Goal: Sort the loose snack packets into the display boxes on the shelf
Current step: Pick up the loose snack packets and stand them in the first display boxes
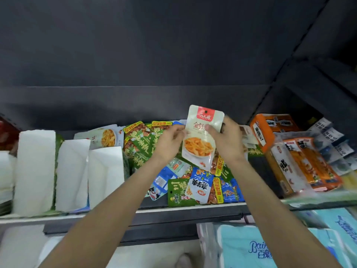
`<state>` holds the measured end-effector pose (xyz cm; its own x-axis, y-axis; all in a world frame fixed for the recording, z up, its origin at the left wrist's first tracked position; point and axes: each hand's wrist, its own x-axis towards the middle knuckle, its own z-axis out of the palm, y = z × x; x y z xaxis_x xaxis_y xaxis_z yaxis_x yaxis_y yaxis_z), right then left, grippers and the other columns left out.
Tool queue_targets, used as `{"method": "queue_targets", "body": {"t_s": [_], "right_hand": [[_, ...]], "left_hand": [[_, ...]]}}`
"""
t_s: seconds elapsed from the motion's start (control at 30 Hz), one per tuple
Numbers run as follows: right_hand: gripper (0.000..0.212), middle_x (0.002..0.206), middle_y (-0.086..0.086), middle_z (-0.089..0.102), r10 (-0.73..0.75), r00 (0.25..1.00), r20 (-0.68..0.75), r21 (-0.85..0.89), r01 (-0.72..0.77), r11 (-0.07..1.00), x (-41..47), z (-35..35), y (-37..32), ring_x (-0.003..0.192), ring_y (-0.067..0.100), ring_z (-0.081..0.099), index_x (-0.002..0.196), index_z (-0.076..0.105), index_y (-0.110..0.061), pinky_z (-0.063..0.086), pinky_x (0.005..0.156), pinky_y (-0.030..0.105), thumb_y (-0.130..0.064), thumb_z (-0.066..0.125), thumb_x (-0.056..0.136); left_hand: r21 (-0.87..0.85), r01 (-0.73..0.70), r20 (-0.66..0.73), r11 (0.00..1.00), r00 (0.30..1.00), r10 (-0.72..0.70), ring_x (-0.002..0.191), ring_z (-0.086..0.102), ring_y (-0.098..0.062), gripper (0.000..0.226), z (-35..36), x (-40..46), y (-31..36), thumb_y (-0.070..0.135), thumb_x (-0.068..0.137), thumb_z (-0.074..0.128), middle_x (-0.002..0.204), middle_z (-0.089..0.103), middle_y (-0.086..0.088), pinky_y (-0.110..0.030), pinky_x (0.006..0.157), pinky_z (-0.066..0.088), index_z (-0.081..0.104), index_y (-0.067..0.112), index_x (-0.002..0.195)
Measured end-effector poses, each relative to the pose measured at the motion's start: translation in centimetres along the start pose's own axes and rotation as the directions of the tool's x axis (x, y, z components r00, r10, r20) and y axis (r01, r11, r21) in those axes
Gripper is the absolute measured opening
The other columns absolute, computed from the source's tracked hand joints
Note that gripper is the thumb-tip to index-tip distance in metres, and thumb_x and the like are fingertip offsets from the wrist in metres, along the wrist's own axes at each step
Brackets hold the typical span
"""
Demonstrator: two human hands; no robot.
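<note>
From the head camera, we hold one pale packet (201, 136) above the pile, the left hand (170, 142) pinching its left edge, the right hand (226, 138) gripping its right side. We judge the sorting part done: white display boxes (71, 175) stand at left, some filled, while loose packets (199, 188) lie heaped mid-shelf. The dark shelf (189, 209) sits in a dim store bay; tissue packs (251, 246) lie below.

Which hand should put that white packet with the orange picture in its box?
Probably the left hand. The matching packets stand in a box to the left, on its side. The right hand also holds the white packet but would have to cross over.
</note>
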<state>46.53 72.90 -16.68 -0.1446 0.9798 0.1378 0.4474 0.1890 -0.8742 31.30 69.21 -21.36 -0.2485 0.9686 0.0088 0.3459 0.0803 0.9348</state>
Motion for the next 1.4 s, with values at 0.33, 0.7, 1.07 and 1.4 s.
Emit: {"method": "queue_targets", "body": {"t_s": [0.33,0.7,1.07,1.4], "right_hand": [[0.02,0.095,-0.009,0.069,-0.003,0.975,0.222,0.426,-0.094,0.9,-8.0,10.7,-11.3,0.08,0.0,0.067,0.107,0.061,-0.017,0.057,0.062,0.022,-0.008,0.06,0.09],[0.018,0.095,-0.008,0.069,-0.051,0.964,0.262,0.482,-0.085,0.872,-19.8,28.2,-22.0,0.092,0.009,0.068,0.105,0.066,-0.011,0.058,0.069,0.024,-0.009,0.064,0.087],[0.023,0.114,0.007,0.067,-0.126,0.937,0.325,-0.02,0.14,0.99,-22.7,35.7,-22.5,0.101,0.018,0.063,0.11,0.068,-0.006,0.044,0.073,0.007,-0.014,0.062,0.089],[0.01,0.089,-0.009,0.066,-0.12,0.878,0.463,-0.178,0.225,0.958,-22.9,35.2,-21.0,0.08,0.001,0.057,0.092,0.073,-0.016,0.038,0.068,0.001,-0.017,0.064,0.088]], "left_hand": [[-0.018,-0.167,-0.212,0.986,0.964,0.16,0.08,0.066,-0.006,0.01,-18.0,-8.7,-0.2,0.015,0.093,0.057,0.088,0.068,0.008,-0.029,0.074,0.055,0.062,0.006,0.092],[0.115,-0.172,-0.304,0.978,0.932,0.199,0.078,0.065,-0.004,0.003,-39.2,-19.5,-7.0,0.014,0.09,0.062,0.084,0.069,0.008,-0.023,0.073,0.053,0.063,0.016,0.088],[0.311,-0.157,-0.233,0.937,0.943,0.236,0.081,0.061,0.0,0.005,-46.1,-22.4,-10.6,0.014,0.086,0.067,0.085,0.065,0.011,-0.01,0.076,0.046,0.064,0.016,0.09],[0.615,-0.106,0.116,0.781,0.992,0.044,0.086,0.064,-0.011,0.007,-45.9,-22.0,-12.8,0.022,0.089,0.063,0.094,0.069,0.004,-0.035,0.081,0.056,0.066,0.02,0.095]]}}
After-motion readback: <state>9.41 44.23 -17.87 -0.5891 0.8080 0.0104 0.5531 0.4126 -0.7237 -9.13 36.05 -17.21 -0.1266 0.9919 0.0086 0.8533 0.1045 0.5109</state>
